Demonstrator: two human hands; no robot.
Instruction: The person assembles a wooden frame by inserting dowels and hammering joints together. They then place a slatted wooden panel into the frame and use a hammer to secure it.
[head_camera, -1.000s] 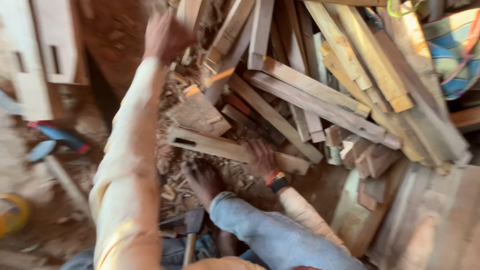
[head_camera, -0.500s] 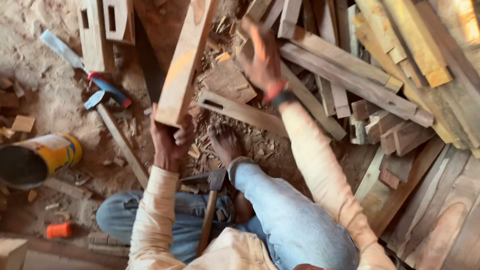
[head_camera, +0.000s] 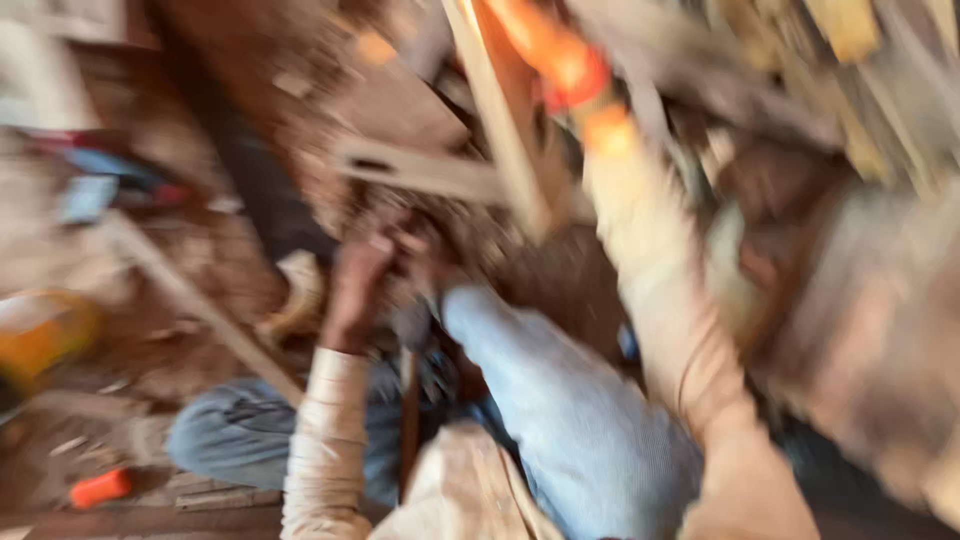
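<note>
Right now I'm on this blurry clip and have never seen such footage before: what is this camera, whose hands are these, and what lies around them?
There is no machine here. A person wears one camera on the head, looking down at their own two hands, and the picture is smeared by motion. The person sits on a dirt floor strewn with wood scraps, legs in blue jeans. The left hand is low, by the knee, near what looks like a hammer's wooden handle; whether it grips anything is too blurred to tell. The right hand reaches up toward a pile of planks, close to a long pale plank; contact is unclear. To the left lie a yellow can and a small orange object.
</note>
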